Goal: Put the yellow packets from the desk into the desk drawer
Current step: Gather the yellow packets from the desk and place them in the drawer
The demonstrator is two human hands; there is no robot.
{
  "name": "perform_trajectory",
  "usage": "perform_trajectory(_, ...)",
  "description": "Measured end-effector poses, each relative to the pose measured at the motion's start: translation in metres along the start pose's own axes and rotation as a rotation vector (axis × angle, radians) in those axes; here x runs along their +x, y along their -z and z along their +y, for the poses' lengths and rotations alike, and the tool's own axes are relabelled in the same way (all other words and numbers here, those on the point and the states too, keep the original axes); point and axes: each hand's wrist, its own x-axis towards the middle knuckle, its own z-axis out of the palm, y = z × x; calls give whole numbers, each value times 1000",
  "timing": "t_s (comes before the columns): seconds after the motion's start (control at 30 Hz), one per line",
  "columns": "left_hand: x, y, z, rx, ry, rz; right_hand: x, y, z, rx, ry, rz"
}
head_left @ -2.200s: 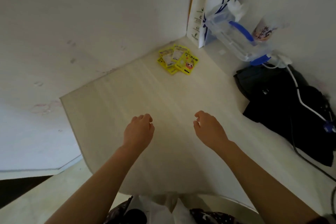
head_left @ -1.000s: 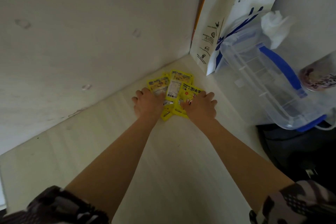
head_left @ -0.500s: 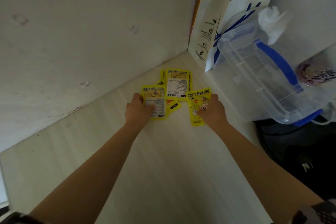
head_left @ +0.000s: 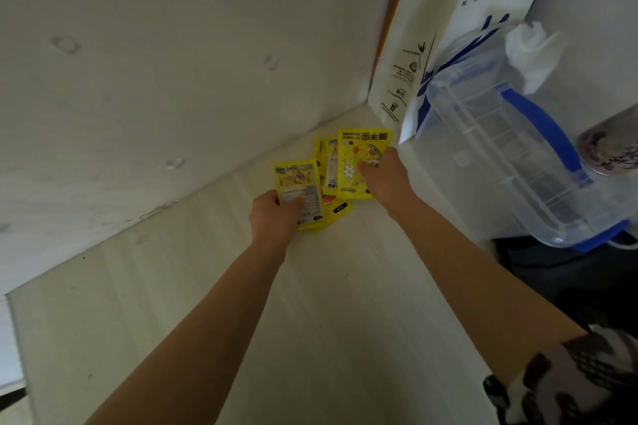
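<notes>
Yellow flat foil packets (head_left: pixel 331 169) by the white paper coffee bag (head_left: pixel 431 55): my left hand (head_left: pixel 274 217) and right hand (head_left: pixel 383 176) each pinch one, long sides pointing at the bag.

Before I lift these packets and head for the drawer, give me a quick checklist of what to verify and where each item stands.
1. Left hand grips a yellow packet: ok.
2. Right hand holds the flower-print packet: ok, thumb on its face.
3. All packets gathered: not ok; at least one more packet lies on the desk under the held ones, and another sits behind.
4. Drawer open and ready: cannot tell, it is out of view.
5. Path back along the desk free of obstacles: ok; the plastic box and paper bag stand to the right.
</notes>
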Motion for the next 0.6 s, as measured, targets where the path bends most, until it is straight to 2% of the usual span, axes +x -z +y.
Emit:
perform_trajectory(0.1, 1, -10, 8, -45, -7, 51, 7, -11, -4, -38, -26, -11)
perform_trajectory(0.33, 5, -30, 13, -78, -10, 33, 14, -24, -1, -167, -78, 21)
perform_trajectory(0.6, 8, -31, 7, -175, 20, 25, 14, -17, 5, -53, -8, 90)
